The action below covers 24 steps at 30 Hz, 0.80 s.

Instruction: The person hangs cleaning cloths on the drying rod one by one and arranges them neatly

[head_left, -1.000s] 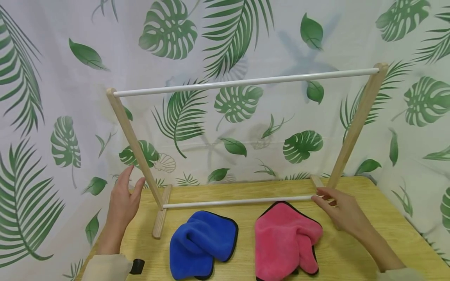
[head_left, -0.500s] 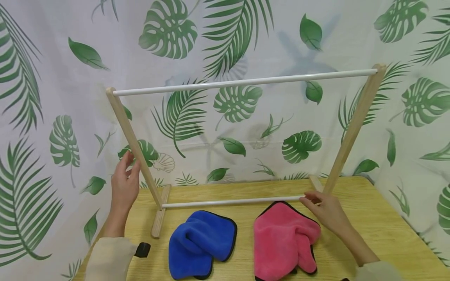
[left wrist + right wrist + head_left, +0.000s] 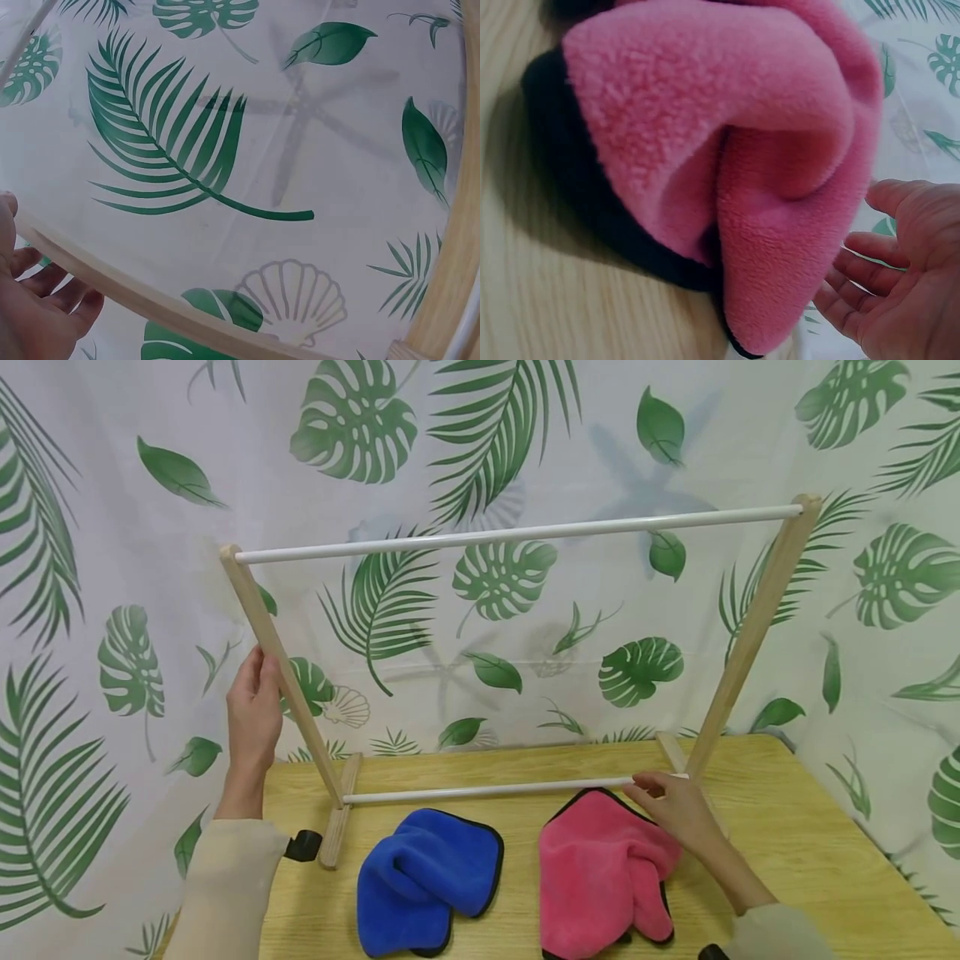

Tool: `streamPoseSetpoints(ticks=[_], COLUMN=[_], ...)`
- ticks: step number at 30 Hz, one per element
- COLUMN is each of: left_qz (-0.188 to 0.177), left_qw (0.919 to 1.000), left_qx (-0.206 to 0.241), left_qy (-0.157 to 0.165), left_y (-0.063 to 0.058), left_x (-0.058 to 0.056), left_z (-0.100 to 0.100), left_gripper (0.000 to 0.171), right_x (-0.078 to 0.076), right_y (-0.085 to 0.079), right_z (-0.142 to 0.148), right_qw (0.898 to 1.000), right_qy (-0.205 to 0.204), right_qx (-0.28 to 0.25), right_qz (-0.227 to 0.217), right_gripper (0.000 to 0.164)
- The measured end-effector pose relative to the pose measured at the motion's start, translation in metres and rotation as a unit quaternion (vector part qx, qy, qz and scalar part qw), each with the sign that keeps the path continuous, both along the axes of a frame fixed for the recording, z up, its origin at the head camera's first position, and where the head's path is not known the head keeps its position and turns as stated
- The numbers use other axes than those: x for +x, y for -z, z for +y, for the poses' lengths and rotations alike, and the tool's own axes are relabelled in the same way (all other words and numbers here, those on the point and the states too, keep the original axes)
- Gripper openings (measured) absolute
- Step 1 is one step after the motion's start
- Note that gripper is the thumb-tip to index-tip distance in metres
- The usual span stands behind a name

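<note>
A rack of light wooden posts and white rods stands on the table. My left hand (image 3: 253, 710) is at its left post (image 3: 281, 672), fingertips right at the wood. In the left wrist view, the relaxed fingers (image 3: 67, 300) lie along the post's lower edge, with the thumb above. My right hand (image 3: 667, 802), fingers loosely extended, overlaps the lower white rod (image 3: 480, 791) near its right end. It is beside the top right of a pink towel (image 3: 592, 868) with black edging. In the right wrist view, its fingers (image 3: 870, 274) show next to the fleece.
A crumpled blue towel (image 3: 431, 877) with black edging lies left of the pink one. The upper white rod (image 3: 517, 533) spans the posts, with the right post (image 3: 753, 635) leaning outward in view. Behind the wooden table (image 3: 810, 827) hangs a leaf-print curtain (image 3: 502, 435).
My left hand has risen along the left post and come closer to it. The right hand has moved left along the lower rod, to the pink towel's top. Both towels lie as before.
</note>
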State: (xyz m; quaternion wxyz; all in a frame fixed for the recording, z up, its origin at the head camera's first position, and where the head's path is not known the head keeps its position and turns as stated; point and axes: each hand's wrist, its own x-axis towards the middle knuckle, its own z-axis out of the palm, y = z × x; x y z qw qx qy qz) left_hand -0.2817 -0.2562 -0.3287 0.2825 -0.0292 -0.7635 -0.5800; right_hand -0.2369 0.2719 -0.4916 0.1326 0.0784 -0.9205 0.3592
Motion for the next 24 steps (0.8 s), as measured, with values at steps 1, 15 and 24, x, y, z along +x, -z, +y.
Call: streamPoseSetpoints(ticks=[1,15,24], left_qz=[0.002,-0.020,0.009], left_qw=[1.0000,0.9963,0.9870], left_qx=[0.004,0.082,0.158], left_qy=[-0.001,-0.018,0.025], left_y=[-0.002,-0.017,-0.024], left_x=[-0.002,-0.020,-0.025], left_z=[0.001,0.009,0.010], left_gripper=[0.053,0.052,0.048], right_x=[-0.001,-0.009,-0.014], right_y=[0.002,0.023,0.032], right_z=[0.000,-0.003,0.001], right_qw=[1.000,0.999,0.998], right_qy=[0.000,0.003,-0.008], right_qx=[0.000,0.017,0.032], right_qz=[-0.001,-0.051,-0.060], right_gripper=[0.037,0.036,0.031])
